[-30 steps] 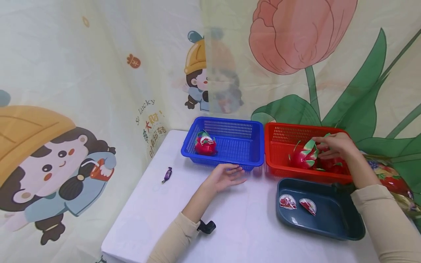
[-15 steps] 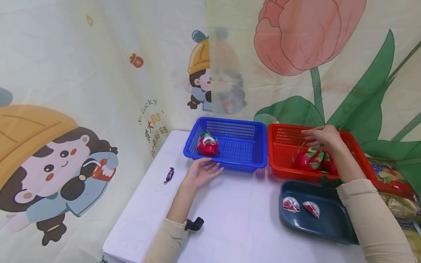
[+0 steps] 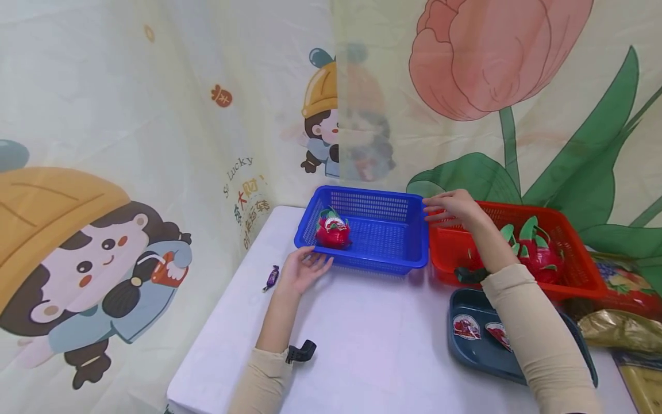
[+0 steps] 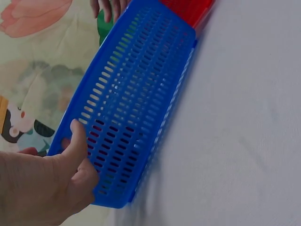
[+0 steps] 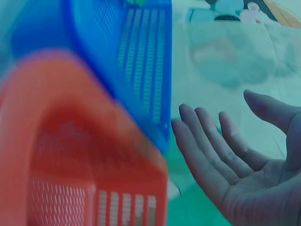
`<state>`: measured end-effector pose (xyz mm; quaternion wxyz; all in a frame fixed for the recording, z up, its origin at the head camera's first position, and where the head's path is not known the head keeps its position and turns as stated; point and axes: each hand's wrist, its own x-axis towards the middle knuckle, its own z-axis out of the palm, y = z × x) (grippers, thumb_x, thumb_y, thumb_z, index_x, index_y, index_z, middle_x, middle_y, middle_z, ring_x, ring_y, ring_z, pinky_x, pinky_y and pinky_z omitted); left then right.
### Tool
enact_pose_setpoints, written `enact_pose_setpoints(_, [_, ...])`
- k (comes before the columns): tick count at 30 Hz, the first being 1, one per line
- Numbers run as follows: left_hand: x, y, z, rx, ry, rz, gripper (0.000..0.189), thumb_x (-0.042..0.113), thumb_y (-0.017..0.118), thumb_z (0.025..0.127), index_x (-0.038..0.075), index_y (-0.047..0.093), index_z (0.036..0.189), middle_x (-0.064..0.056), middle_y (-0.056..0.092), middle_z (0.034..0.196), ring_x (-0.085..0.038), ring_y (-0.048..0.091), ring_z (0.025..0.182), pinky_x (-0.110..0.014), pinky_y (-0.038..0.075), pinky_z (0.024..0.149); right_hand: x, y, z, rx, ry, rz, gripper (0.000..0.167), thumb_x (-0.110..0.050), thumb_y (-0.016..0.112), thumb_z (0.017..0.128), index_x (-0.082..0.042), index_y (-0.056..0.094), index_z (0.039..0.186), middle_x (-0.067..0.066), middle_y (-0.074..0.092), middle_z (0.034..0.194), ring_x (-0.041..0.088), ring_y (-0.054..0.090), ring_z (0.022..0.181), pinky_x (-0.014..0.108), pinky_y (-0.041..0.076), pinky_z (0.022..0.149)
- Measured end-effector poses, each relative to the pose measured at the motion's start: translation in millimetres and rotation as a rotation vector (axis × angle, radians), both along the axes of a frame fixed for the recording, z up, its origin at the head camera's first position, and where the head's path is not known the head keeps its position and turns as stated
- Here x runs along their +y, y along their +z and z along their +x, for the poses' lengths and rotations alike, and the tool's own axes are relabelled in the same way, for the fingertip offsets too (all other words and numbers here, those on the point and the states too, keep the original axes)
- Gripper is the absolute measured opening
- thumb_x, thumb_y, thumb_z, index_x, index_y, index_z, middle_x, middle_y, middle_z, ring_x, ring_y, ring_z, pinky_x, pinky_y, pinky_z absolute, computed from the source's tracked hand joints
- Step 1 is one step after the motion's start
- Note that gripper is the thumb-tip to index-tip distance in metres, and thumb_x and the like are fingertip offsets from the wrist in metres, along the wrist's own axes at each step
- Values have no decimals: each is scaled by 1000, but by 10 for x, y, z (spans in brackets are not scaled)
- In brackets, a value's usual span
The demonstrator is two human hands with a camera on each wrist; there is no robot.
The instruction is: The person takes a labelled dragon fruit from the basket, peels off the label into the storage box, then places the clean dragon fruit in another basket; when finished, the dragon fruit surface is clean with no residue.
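Observation:
A blue plastic basket (image 3: pixel 383 230) stands at the back of the white table, a dragon fruit (image 3: pixel 333 230) with a round sticker in its left end. At its front left corner my left hand (image 3: pixel 301 270) holds the rim; in the left wrist view that hand (image 4: pixel 51 183) has fingers against the slotted outer wall and part of it behind the rim. Near the basket's right end, over the red basket's left side, my right hand (image 3: pixel 455 208) has its fingers extended. In the right wrist view the right hand (image 5: pixel 235 169) holds nothing, fingertips close to the blue rim.
A red basket (image 3: pixel 584 261) right of the blue one holds dragon fruit (image 3: pixel 543 259). In front lies a dark tray (image 3: pixel 460 345) with two stickers, partly hidden by my right sleeve. A purple wrapped candy (image 3: pixel 272 278) lies at left; shiny packages (image 3: pixel 620 328) crowd the right.
My right hand has left the dragon fruit in the red basket and moved left to the blue basket's right end. My left hand has moved left along the blue basket's front to its corner.

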<state>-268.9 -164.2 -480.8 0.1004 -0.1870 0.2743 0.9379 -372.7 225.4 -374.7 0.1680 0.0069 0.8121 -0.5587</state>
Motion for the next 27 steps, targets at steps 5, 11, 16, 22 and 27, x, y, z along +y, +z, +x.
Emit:
enact_pose_setpoints(5, [-64,10,8,-37,74,40,36,0,54,102,14,34,128,-11,47,122,-24,50,120,-47,55,105,-360,-67,-107,-73,66,-118,62,-29,68,103,7,48,149,29,57,144,40,67,122,52,57,98])
enact_pose_setpoints(11, [-101,-3,12,-40,107,51,38,0,53,104,12,32,132,-8,47,119,-21,51,118,-43,51,110,-794,-211,-172,-139,99,-201,54,-25,68,104,3,52,148,26,62,140,41,67,121,51,61,92])
enact_pose_setpoints(16, [-134,-34,-12,-16,144,43,40,2,55,104,13,32,134,-9,46,122,-22,48,122,-43,53,108,-1140,-350,-201,-196,81,-227,54,-25,70,102,1,55,147,28,59,143,45,65,122,56,59,95])
enact_pose_setpoints(22, [-165,-88,-46,-17,169,62,39,4,59,103,12,35,132,-9,47,124,-21,50,122,-44,49,112,-1449,-521,-245,-297,59,-282,69,-29,73,100,-1,42,156,30,50,152,52,56,131,59,58,93])
enact_pose_setpoints(27, [-168,-98,-50,-20,171,72,36,3,58,103,12,36,131,-9,46,125,-21,50,121,-43,47,114,-1645,-670,-281,-395,48,-360,73,-32,70,101,-1,37,159,28,45,156,50,53,135,59,59,92])
